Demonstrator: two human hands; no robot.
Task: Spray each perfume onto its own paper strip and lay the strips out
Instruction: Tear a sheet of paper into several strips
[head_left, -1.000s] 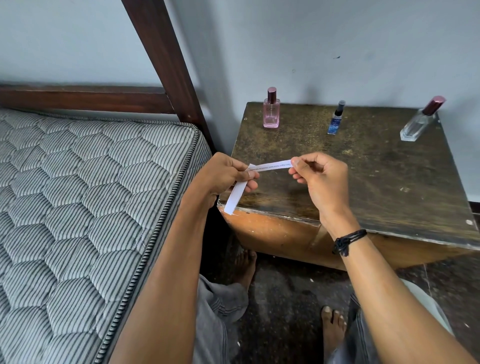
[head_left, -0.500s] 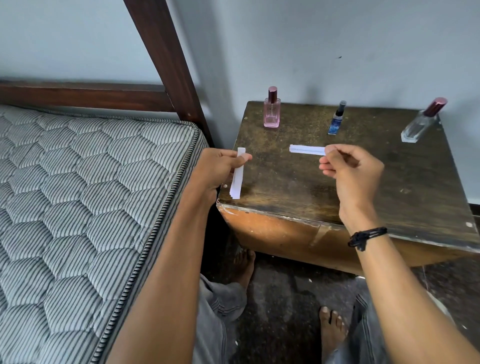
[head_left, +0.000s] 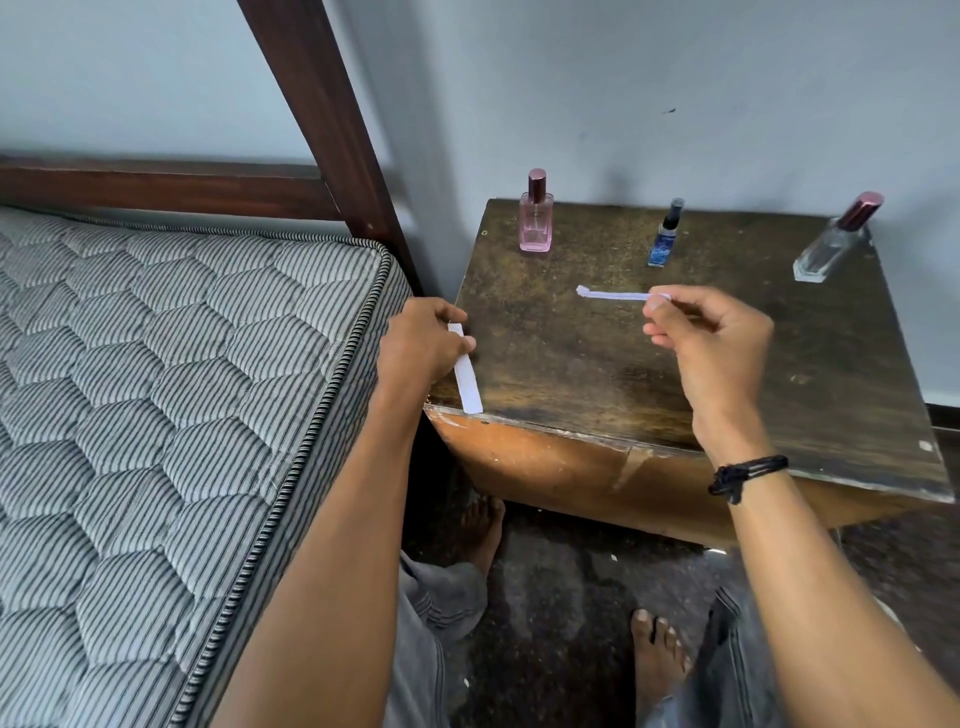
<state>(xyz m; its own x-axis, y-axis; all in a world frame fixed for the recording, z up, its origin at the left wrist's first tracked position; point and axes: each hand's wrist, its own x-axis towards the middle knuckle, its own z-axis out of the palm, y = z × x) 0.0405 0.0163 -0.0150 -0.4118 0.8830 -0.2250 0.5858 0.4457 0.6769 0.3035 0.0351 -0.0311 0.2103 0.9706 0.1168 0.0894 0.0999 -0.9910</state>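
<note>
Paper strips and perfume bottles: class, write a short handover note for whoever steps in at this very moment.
The left hand pinches the left strip at the table's front left corner.
The right hand pinches the right strip mid-table, before the blue bottle.
The pink bottle, blue bottle and clear bottle stand at the back, in neither hand.
Done: two strips in hand. Left: a third strip, every spray, the laying out.

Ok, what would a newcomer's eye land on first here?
The left hand pinches a white strip at the front-left corner of the table; the right hand pinches a second strip mid-table. Along the back edge stand a pink bottle, a small blue bottle and a clear bottle.
</note>
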